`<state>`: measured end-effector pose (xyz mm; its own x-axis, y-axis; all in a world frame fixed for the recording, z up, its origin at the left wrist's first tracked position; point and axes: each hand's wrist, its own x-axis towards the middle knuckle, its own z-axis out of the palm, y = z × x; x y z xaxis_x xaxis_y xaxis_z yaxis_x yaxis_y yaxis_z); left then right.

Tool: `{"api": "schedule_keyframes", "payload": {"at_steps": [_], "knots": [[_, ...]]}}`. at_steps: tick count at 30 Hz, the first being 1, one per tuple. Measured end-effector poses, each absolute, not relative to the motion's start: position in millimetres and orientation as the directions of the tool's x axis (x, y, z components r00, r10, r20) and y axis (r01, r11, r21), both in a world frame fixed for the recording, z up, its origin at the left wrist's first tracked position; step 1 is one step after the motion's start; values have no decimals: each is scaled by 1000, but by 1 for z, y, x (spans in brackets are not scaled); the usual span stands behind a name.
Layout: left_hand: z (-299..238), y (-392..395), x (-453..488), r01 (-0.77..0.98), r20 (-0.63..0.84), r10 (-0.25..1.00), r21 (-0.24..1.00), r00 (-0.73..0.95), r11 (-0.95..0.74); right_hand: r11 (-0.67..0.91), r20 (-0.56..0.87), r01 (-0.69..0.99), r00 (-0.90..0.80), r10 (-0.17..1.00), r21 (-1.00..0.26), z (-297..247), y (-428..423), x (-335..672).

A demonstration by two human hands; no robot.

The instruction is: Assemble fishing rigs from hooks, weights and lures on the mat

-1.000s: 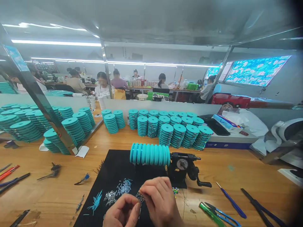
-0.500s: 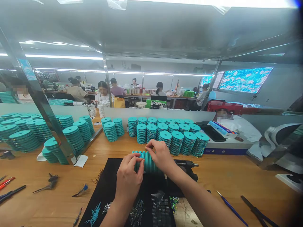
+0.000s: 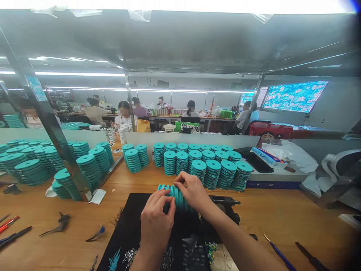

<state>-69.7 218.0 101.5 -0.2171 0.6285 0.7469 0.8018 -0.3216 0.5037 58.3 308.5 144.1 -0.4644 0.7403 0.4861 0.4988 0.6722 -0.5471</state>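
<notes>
Between left hand [image 3: 156, 222] and right hand [image 3: 193, 192], stacked teal spools [image 3: 178, 197]

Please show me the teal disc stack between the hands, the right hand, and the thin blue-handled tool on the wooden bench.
Teal disc stack [image 3: 179, 198]: head view, on the disc edges.
Person's right hand [image 3: 194, 192]: head view, on the back.
Thin blue-handled tool [image 3: 282, 256]: head view, on the handle.
</notes>
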Motion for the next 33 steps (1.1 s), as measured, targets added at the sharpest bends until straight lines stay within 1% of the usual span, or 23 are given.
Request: {"api": "schedule_keyframes", "payload": {"at_steps": [11, 16, 22, 25, 29, 31, 33], "knots": [[103, 213, -68, 795, 749, 631, 502, -202, -341, 675, 488, 526, -466, 738, -518, 141, 309, 57], [101, 211, -68, 805, 762, 621, 479, -184, -350, 681, 496, 555, -469, 731, -479, 138, 310, 56], [99, 208, -70, 816, 770, 627, 435, -118, -381, 716, 509, 564, -510, 693, -411, 137, 309, 56], [94, 200, -74, 851, 777, 626, 367, -58, -376, 730, 513, 568, -527, 678, -380, 137, 309, 57], [74, 181, -78, 923, 780, 624, 205, 47, -327, 740, 510, 575, -547, 664, -348, 138, 309, 55], [59, 169, -77, 940, 774, 631, 179, 47, -290, 743, 505, 579, -555, 661, -336, 141, 309, 54], [44, 154, -77, 946, 768, 640, 204, 5, -252, 741, 500, 585, -558, 662, -329, 147, 307, 56]]}}
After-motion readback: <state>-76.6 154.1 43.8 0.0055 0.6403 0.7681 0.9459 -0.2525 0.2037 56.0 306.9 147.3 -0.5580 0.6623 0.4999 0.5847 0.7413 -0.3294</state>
